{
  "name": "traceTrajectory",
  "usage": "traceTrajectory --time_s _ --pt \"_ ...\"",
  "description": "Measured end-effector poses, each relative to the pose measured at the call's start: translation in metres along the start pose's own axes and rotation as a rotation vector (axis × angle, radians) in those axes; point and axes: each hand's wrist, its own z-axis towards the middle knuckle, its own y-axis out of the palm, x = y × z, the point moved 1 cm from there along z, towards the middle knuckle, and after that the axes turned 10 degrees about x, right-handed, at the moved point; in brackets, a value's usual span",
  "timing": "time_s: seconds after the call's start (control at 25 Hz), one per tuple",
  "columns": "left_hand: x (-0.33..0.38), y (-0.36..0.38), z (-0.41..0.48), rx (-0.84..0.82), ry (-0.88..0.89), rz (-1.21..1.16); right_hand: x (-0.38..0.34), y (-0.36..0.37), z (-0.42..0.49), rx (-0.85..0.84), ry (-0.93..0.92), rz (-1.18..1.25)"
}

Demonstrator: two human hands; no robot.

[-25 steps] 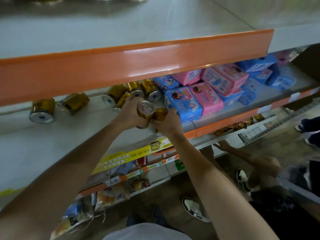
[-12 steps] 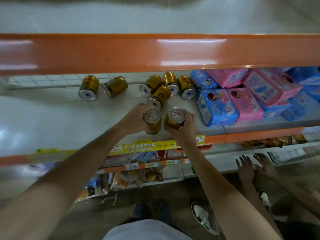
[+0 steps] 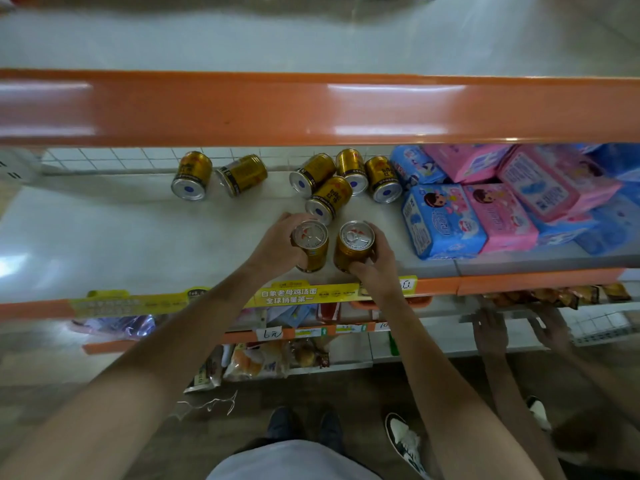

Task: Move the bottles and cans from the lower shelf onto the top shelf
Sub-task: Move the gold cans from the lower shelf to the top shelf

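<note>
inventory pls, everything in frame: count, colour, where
loose cans: 6, gold, on their sides at the back of the lower shelf
left can: 1, gold, upright, near the shelf front
right can: 1, gold, upright, beside the left can
packs: several, pink and blue, right part of the lower shelf
lower shelf: 1, white with an orange edge
top shelf: 1, white with an orange lip, above
label strip: 1, yellow, on the lower shelf's front edge
snack bags: several, mixed colours, on shelves below
other person's hands: 2, lower right
left hand: 1, grips the left can
right hand: 1, grips the right can
</note>
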Motion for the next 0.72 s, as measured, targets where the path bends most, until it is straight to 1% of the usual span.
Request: traceTrajectory --time_s 0.12,0.2,0.28,0.36,0.44,0.48,0.56,0.68,0.72 --pt "-0.001 0.001 -0.001 0.006 -0.025 -0.030 -0.010 -0.010 0.010 -0.011 0.035 -0.046" --pt "-0.003 0.002 -0.001 0.008 -0.037 -0.052 -0.011 -0.010 0.010 0.035 0.044 -0.093" --pt "-0.002 0.003 -0.001 0.006 -0.036 -0.057 -0.012 -0.004 0.008 0.163 0.048 -0.159" --pt "-0.002 0.003 -0.001 0.021 -0.030 -0.055 -0.013 0.008 0.006 0.305 0.058 -0.292" --pt "-0.002 0.003 -0.002 0.039 -0.023 -0.055 -0.011 0.016 0.005 0.392 0.038 -0.428" --pt "-0.003 0.004 -0.002 0.044 -0.014 -0.049 -0.008 0.018 0.005 0.404 0.009 -0.455" --pt "-0.006 0.006 -0.002 0.038 -0.006 -0.041 -0.004 0.017 0.005 0.345 -0.047 -0.446" --pt "-0.008 0.008 -0.003 0.043 -0.023 -0.072 0.002 0.009 0.008 0.189 -0.080 -0.484" --pt "-0.008 0.009 -0.004 0.057 -0.031 -0.098 0.006 0.007 0.010 0.173 -0.091 -0.492"
